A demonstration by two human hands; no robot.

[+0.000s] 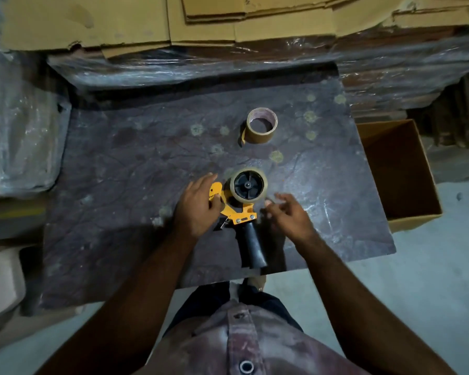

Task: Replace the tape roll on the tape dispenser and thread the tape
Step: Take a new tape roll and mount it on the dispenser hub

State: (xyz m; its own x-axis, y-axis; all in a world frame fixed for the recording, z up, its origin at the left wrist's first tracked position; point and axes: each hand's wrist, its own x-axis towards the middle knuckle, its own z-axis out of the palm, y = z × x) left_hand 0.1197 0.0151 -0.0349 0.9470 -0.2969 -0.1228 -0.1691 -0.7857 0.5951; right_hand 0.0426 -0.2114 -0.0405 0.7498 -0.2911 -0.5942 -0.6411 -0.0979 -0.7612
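While cardboard (119,20) lines the wall | dark wrapped table (119,171) | left hand (198,209) grips dispenser (241,212) | right hand (290,215) spread wide

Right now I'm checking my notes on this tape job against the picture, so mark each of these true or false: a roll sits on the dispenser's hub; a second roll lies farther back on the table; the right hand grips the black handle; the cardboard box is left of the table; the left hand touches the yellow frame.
1. A roll sits on the dispenser's hub. True.
2. A second roll lies farther back on the table. True.
3. The right hand grips the black handle. False: it hovers open beside the dispenser, off the handle.
4. The cardboard box is left of the table. False: it stands to the right.
5. The left hand touches the yellow frame. True.
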